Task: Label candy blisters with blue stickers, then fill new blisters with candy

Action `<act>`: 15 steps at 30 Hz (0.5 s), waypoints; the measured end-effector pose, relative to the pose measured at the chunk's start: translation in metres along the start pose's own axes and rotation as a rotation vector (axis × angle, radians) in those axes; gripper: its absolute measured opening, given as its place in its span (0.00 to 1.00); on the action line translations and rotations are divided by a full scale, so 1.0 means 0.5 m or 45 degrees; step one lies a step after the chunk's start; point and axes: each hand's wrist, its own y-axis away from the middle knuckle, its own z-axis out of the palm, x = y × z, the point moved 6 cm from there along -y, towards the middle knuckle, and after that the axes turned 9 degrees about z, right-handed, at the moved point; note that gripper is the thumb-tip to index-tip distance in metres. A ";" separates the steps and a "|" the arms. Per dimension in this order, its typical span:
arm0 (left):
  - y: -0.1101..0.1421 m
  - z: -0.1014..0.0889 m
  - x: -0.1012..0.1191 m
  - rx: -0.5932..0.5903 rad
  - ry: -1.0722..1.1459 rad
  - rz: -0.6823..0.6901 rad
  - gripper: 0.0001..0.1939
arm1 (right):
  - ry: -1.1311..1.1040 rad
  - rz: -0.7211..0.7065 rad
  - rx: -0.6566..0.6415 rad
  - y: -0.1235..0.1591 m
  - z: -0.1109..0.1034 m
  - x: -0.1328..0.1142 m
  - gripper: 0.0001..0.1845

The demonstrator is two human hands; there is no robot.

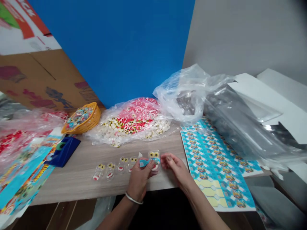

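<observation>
Printed brown cardboard (59, 73) beside a blue panel (120, 48), grey wall (240, 35) rightward.

Two hands (139, 177), five clear packs (110, 172), one orange basket (95, 117)

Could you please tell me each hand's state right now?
Left hand: closed, holding a small clear pack.
Right hand: loosely curled beside the pack; grip unclear.

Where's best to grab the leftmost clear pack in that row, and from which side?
Probably by its left edge, coming from the left: the leftmost clear pack lies flat on the table, and the next pack sits close on its right, crowding that edge.
</observation>
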 end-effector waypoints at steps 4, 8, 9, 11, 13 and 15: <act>-0.004 0.005 -0.010 -0.085 -0.115 0.023 0.21 | 0.193 -0.100 0.032 0.028 0.001 -0.019 0.19; -0.002 -0.008 0.008 -0.194 -0.169 0.090 0.19 | 0.249 -0.039 0.078 0.035 -0.013 -0.020 0.20; -0.003 -0.013 0.015 -0.208 -0.176 0.108 0.17 | 0.254 -0.028 0.061 0.037 -0.015 -0.020 0.20; -0.005 -0.021 0.021 -0.232 -0.149 0.091 0.16 | 0.229 -0.010 0.011 0.041 -0.015 -0.017 0.19; -0.003 -0.020 0.013 -0.284 -0.027 -0.023 0.15 | 0.154 0.009 -0.054 0.045 -0.006 -0.008 0.18; 0.004 -0.010 -0.003 -0.363 0.131 -0.185 0.16 | 0.061 0.030 -0.115 0.049 0.009 0.005 0.18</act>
